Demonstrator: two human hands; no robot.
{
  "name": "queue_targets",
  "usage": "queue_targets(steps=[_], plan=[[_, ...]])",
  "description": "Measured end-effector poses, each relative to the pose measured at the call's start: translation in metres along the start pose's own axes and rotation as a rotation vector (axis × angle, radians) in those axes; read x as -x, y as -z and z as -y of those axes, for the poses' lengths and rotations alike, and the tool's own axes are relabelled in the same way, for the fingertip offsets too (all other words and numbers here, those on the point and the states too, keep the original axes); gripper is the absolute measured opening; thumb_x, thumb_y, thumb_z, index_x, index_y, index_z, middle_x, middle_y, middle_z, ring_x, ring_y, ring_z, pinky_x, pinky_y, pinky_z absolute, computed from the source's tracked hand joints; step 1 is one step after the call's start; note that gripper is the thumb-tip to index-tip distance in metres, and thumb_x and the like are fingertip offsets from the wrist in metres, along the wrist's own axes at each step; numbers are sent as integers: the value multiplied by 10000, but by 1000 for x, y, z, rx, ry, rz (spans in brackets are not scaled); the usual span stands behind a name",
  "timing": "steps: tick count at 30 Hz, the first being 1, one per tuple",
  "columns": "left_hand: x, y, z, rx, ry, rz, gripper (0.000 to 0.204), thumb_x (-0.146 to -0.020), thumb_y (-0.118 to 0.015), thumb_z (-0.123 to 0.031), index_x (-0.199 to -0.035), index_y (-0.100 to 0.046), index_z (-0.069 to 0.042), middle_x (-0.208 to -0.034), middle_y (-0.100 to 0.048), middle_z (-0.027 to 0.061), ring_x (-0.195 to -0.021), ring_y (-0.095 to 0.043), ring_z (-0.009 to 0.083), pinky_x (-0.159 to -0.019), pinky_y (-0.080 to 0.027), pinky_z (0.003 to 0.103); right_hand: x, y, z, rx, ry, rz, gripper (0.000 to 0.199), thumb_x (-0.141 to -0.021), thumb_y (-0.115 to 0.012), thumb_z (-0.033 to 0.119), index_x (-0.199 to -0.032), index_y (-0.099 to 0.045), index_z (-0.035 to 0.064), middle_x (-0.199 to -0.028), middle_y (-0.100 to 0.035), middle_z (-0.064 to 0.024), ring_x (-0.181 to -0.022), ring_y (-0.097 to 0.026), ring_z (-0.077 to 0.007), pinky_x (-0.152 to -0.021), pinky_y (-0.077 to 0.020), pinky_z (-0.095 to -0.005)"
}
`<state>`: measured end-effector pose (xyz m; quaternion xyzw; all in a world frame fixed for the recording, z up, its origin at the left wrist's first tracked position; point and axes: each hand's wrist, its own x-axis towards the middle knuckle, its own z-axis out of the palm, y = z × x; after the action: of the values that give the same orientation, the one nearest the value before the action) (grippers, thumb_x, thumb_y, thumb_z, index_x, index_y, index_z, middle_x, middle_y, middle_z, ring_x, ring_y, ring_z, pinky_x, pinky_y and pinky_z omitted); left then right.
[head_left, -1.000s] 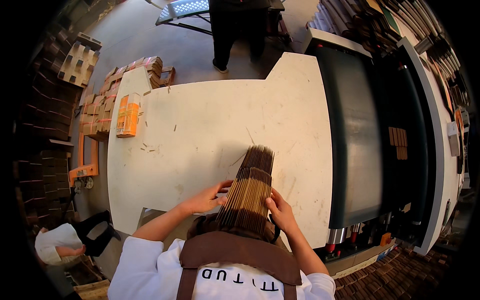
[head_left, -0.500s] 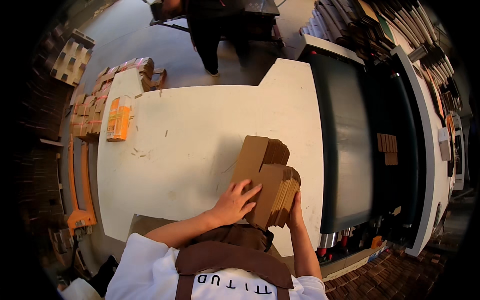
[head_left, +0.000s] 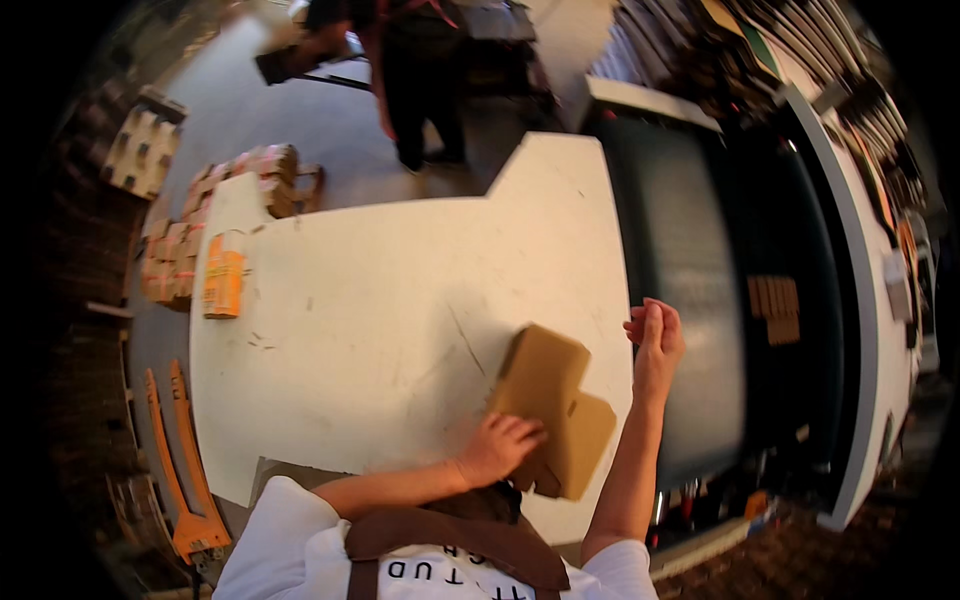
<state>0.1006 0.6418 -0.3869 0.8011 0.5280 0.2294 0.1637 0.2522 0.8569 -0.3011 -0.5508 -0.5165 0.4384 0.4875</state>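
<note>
A brown cardboard stack (head_left: 548, 385) with a stepped, notched outline stands tilted at the near right of the white table (head_left: 350, 300). Its broad face shows now, and the sheet edges are mostly hidden. My left hand (head_left: 503, 447) grips its lower left side, with fingers curled onto the board. Away from the stack, my right hand (head_left: 658, 345) is raised beside the table's right edge. Its fingers are drawn together, and whatever may be between them is hidden.
A machine with a wide dark roller (head_left: 680, 280) borders the table at right; small cardboard pieces (head_left: 774, 305) lie inside it. An orange package (head_left: 223, 275) sits far left among scraps. Beyond are bundled cardboard (head_left: 180, 250), an orange pallet jack (head_left: 195, 525) and another person (head_left: 420, 80).
My right hand has let go of the stack and risen to the right. The stack has turned to show its face. My left hand has shifted lower on it. The other person has moved left.
</note>
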Motion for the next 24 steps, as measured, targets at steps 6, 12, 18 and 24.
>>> queue_targets(steps=[6,12,18,24], plan=[[9,-6,5,117,-59,-21,396,-830,-523,-145,-1221,-571,-99,-1249,-547,99,-1023,-531,247,-907,-416,371,-54,-112,-33,-643,-139,-34,265,-972,-528,295,-1071,-582,55,-897,-638,-42,-706,-605,-119,-646,-509,-241],[21,-43,14,253,94,-6,295,-819,-507,-166,-1048,-620,-20,-1130,-580,158,-1006,-531,317,-901,-423,425,-62,-137,-83,-758,-335,-19,266,-966,-527,324,-1060,-590,83,-891,-620,-10,-727,-574,-104,-653,-480,-242],[19,-74,21,471,107,-24,249,-896,-480,-111,-1064,-603,26,-1100,-582,197,-981,-549,351,-844,-452,423,-73,-113,-94,-851,-353,-67,242,-969,-521,308,-1039,-601,91,-883,-616,-3,-719,-554,-87,-650,-471,-226],[36,-74,39,580,140,23,304,-872,-536,-181,-1100,-566,19,-1192,-525,192,-1040,-526,350,-898,-409,438,-76,-116,-100,-906,-365,-93,242,-976,-514,302,-1030,-605,84,-890,-620,-6,-735,-563,-75,-643,-478,-223]])
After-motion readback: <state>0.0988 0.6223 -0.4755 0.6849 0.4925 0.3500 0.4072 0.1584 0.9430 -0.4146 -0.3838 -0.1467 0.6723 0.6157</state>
